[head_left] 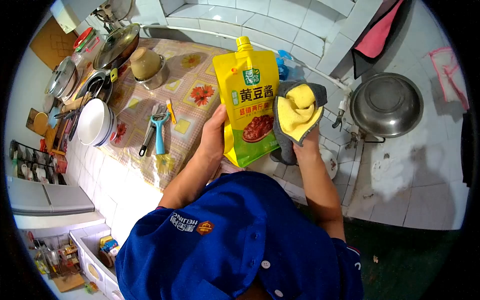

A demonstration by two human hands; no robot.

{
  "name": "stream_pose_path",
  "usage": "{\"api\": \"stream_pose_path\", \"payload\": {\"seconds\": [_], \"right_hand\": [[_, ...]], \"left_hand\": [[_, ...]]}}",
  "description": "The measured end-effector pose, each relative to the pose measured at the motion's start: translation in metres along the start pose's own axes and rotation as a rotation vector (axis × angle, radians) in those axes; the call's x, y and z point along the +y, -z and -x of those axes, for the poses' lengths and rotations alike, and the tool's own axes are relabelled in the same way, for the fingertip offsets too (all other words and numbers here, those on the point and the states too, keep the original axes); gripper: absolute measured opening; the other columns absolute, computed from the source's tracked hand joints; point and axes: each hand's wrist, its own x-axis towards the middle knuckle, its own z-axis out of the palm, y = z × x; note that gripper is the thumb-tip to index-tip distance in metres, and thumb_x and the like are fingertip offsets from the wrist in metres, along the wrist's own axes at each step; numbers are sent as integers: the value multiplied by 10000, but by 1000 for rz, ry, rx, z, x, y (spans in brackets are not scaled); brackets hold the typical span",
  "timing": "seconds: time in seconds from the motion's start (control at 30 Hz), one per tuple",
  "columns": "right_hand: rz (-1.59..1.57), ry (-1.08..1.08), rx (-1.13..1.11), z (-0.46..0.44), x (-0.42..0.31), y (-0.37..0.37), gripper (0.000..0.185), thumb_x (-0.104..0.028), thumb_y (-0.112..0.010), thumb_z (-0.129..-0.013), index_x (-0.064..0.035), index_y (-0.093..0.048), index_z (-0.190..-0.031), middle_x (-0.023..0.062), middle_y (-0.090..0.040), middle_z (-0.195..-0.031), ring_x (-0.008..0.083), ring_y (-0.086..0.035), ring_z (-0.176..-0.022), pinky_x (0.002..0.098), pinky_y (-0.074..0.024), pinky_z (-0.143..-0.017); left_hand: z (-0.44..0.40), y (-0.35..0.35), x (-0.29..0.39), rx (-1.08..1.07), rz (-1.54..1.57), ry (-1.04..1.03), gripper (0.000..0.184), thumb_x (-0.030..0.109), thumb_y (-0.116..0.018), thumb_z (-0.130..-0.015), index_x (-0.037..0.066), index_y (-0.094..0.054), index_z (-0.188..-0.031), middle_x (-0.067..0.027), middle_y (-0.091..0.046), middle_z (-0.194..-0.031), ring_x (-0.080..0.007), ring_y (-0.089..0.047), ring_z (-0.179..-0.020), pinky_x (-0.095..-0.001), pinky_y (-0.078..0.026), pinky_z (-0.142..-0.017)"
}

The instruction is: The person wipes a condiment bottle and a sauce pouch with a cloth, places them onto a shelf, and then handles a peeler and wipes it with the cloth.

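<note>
A yellow and green spouted pouch of soybean paste (245, 110) stands upright in front of my chest, its yellow cap at the top. My left hand (213, 132) is closed on the pouch's left edge. In my right hand (307, 146) is a bunched yellow and grey cleaning cloth (299, 111), pressed close to the pouch's right side. The cloth covers most of my right fingers. Beyond the left hand, a blue peeler (159, 131) and a small yellow-handled brush (171, 111) lie on the patterned tablecloth (186, 70).
White bowls (94, 122) are stacked at the table's left edge, with a lidded pan (117, 46) behind. A brown pot sits upside down in a metal bowl (156, 77). On the right, a steel basin (386, 105) hangs on the tiled wall near a tap (340, 116).
</note>
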Motion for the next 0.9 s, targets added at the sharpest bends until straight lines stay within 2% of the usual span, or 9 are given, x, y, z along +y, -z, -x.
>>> {"api": "stream_pose_path", "payload": {"seconds": [0.07, 0.13, 0.23, 0.33, 0.43, 0.5, 0.63, 0.77, 0.9], "right_hand": [[104, 97, 52, 4, -5, -12, 346, -52, -613, -832, -59, -465, -1145, 79, -553, -1075, 196, -586, -958, 345, -527, -809], [246, 173, 52, 5, -3, -10, 348, -44, -618, -829, -51, -476, -1146, 82, -552, -1080, 187, -582, -954, 320, -517, -822], [540, 342, 25, 5, -9, -16, 339, -33, -631, -816, -36, -497, -1128, 78, -555, -1058, 176, -578, -943, 296, -497, -842], [981, 537, -44, 4, -19, -18, 367, -20, -675, -759, -18, -536, -1099, 67, -575, -1033, 171, -569, -951, 302, -458, -873], [667, 358, 24, 16, -13, -21, 403, -25, -694, -741, -19, -549, -1117, 78, -582, -1078, 165, -563, -978, 301, -455, -875], [1015, 480, -23, 22, -11, -20, 427, -76, -680, -777, -12, -514, -1166, 81, -582, -1115, 142, -567, -979, 288, -459, -867], [1336, 668, -281, 25, -13, -71, 522, -238, -685, -696, -68, -532, -1165, 195, -425, -1294, 418, -361, -1217, 553, -284, -992], [1638, 808, -206, -1, -34, -89, 521, -231, -634, -719, -173, -515, -1223, 167, -298, -1396, 468, -256, -1269, 659, -219, -967], [1610, 847, -14, -25, -35, -53, 598, -211, -732, -678, -57, -512, -1212, 213, -362, -1355, 407, -339, -1246, 458, -278, -1032]], "left_hand": [[0, -1, -3, 37, 77, 59, 576, 256, -608, -834, 5, -396, -1308, -156, -504, -1271, -263, -506, -1152, -373, -392, -990], [-2, -2, -6, -334, -90, -53, 614, 250, -643, -799, -11, -402, -1300, -152, -515, -1261, -250, -508, -1146, -360, -378, -994], [-1, -12, 12, -228, -498, -11, 608, 213, -643, -782, -25, -410, -1290, -144, -532, -1241, -231, -511, -1137, -349, -382, -981], [-4, -2, 4, -107, -408, 18, 474, 153, -551, -832, -26, -452, -1260, -129, -554, -1207, -211, -528, -1101, -335, -394, -958], [-5, 0, 1, -45, -393, 30, 412, 151, -507, -866, -24, -475, -1238, -120, -561, -1191, -199, -534, -1082, -326, -401, -945], [-4, -2, -1, -44, -403, 26, 388, 156, -485, -883, -21, -485, -1228, -115, -565, -1182, -194, -536, -1074, -320, -405, -938], [-4, 19, -5, -140, -525, -42, 506, 292, -534, -885, 17, -424, -1295, -97, -516, -1232, -186, -507, -1105, -306, -390, -962], [-7, 5, -7, -124, -694, -162, 513, 283, -524, -894, 28, -398, -1320, -84, -465, -1298, -177, -481, -1135, -332, -369, -991], [-6, -6, 3, -133, -613, -25, 389, 234, -468, -914, -10, -515, -1213, -68, -575, -1165, -169, -532, -1064, -296, -393, -934]]}}
